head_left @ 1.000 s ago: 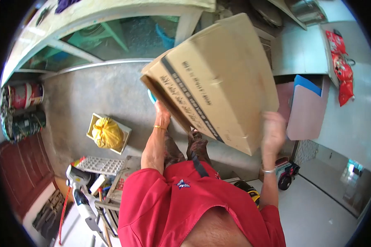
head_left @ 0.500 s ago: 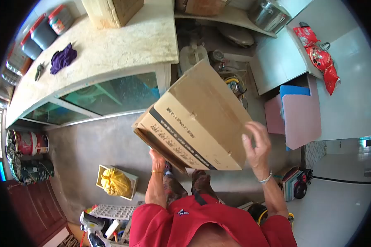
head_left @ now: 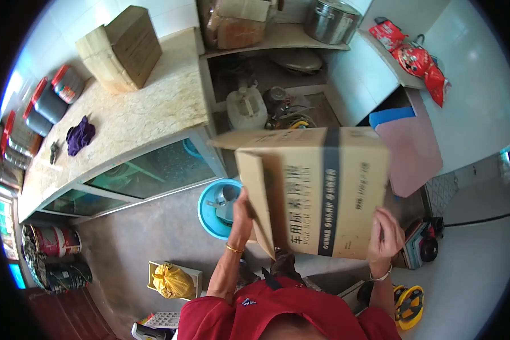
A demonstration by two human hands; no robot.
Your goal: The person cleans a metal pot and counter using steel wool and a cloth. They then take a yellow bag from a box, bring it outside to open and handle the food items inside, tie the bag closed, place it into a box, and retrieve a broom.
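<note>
Above the grey floor [head_left: 124, 238], a crosswise carton [head_left: 306, 198] is being clasped at its flapped end by the left hand [head_left: 241, 220] and flanked by the loosely open right hand [head_left: 386, 235].

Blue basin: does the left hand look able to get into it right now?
Probably not: the left hand holds the cardboard box, and the blue basin seems to sit on the floor below.

I view a carton [head_left: 351, 192] of matt brown cardboard with smooth printed faces. The stockpot [head_left: 332, 21] is glossy metal; the basin [head_left: 208, 211] is smooth blue plastic. The crumpled rag [head_left: 80, 136] is matt purple cloth.
</note>
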